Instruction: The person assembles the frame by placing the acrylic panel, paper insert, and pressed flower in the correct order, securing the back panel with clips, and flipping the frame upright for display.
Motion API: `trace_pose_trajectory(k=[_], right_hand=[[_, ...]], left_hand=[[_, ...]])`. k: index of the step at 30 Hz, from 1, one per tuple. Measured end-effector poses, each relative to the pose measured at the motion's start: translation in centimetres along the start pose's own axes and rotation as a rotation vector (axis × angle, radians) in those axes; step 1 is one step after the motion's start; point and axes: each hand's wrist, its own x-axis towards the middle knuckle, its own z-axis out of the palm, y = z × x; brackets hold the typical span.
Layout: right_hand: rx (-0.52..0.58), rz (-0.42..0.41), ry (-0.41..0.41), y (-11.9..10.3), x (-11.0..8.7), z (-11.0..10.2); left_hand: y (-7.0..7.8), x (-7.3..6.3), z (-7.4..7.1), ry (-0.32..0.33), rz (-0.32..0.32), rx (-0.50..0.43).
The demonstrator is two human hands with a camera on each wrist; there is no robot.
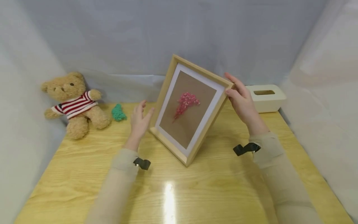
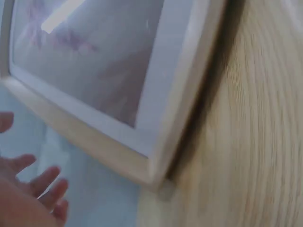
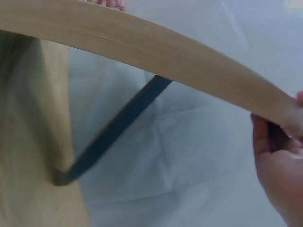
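Note:
A light wooden picture frame (image 1: 208,128) stands tilted on the table, with a white mat around a pink dried flower (image 1: 186,104) on brown backing. My right hand (image 1: 242,101) grips its upper right corner, thumb in front and fingers behind. My left hand (image 1: 139,121) is beside the frame's lower left side with fingers loosely spread, holding nothing. In the left wrist view, a gap shows between the left hand (image 2: 33,194) and the frame (image 2: 109,153). Behind the frame, the right wrist view shows a dark support leg (image 3: 118,127) slanting down to the table.
A teddy bear (image 1: 79,107) in a striped sweater leans at the back left of the wooden table (image 1: 112,174). Near it lies a small green lump (image 1: 118,112). A white tissue box (image 1: 267,99) is at the back right. Grey sheeting (image 1: 134,37) hangs behind the table.

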Motion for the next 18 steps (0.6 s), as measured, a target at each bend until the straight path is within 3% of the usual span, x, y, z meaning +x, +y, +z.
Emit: trace_pose_trajectory(k=[3,6,12,18], right_hand=[[0.264,0.011,-0.003,1.2,0.3,-0.3],[0.347,0.011,0.012,2.3,0.4,-0.5],[0.364,-0.015,-0.001,4.1,0.9,-0.4],[0.253,0.015,0.023,4.9,1.1,-0.6]], left_hand=[[-1.4,1.5,-0.5,-0.126,-0.024,-0.001],[-2.0,2.6,-0.4,-0.223,0.003,-0.061],[-2.5,3.9,-0.1,-0.291,-0.009,-0.195],[-3.5,3.3,0.2,-0.247,-0.107,-0.386]])
